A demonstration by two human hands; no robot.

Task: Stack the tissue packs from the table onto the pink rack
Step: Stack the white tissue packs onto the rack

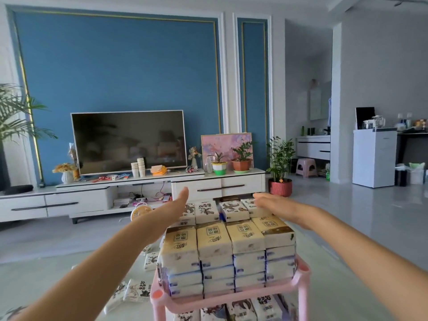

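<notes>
The pink rack (303, 279) stands right in front of me, its top shelf loaded with stacked tissue packs (215, 242) in yellow and white wrappers. A far row of white packs (206, 210) lies on top at the back. My left hand (179, 201) is stretched flat along the left side of that far row, fingers straight. My right hand (269, 202) lies palm down at the right end of the row, touching the last pack (251, 206). Neither hand holds a pack. More packs (136, 290) lie on the table (46, 274) to the left of the rack.
A lower rack shelf holds more packs (243, 309). Beyond stand a white TV cabinet (162, 188) with a television, paper cups and potted plants. A red-potted plant (280, 184) and a pink stool (306, 166) stand on the floor to the right.
</notes>
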